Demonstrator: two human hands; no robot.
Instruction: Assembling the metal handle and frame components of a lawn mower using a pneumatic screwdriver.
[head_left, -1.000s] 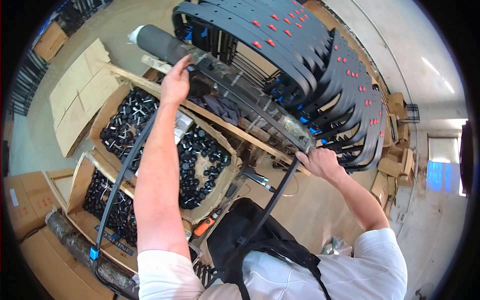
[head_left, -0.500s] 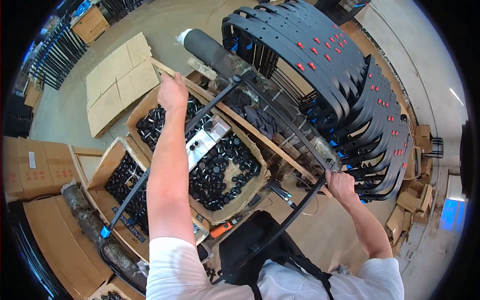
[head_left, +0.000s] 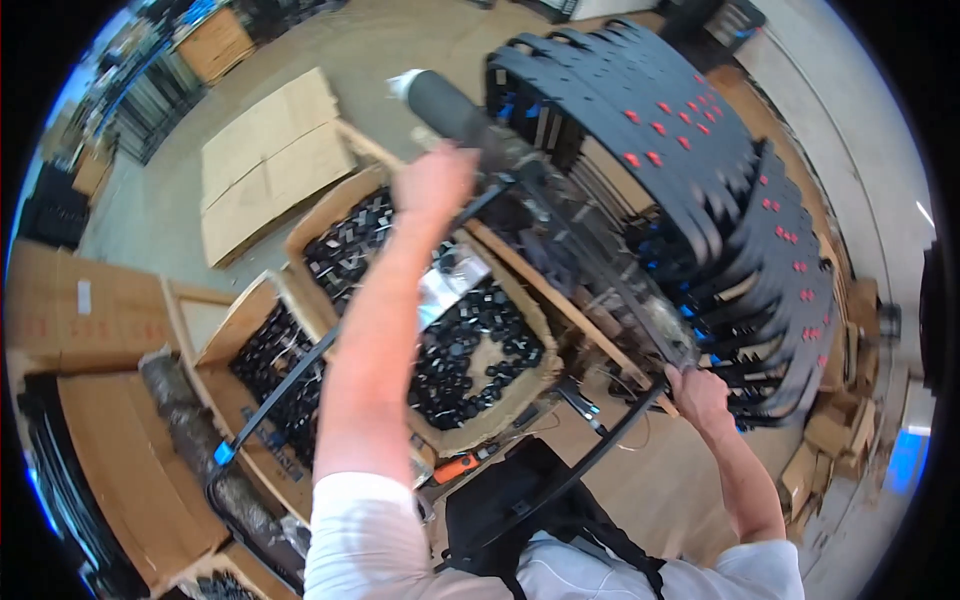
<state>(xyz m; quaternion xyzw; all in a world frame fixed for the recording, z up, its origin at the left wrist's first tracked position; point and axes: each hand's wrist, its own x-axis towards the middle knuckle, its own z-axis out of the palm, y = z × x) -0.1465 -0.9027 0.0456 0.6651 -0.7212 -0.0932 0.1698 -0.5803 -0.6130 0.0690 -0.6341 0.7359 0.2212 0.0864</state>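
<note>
Warehouse floor strewn with cardboard boxes (head_left: 470, 330); two hands worked a long black strap (head_left: 600, 450) at a loaded rack (head_left: 720, 200).

The left hand (head_left: 432, 185), blurred, closed near the grey roll (head_left: 450, 105) above the boxes; the right hand (head_left: 697, 392) gripped the strap beside the rack's lower end. One strap, apparently light, stiff yet bendable, best held near both ends; two boxes of black parts.
</note>
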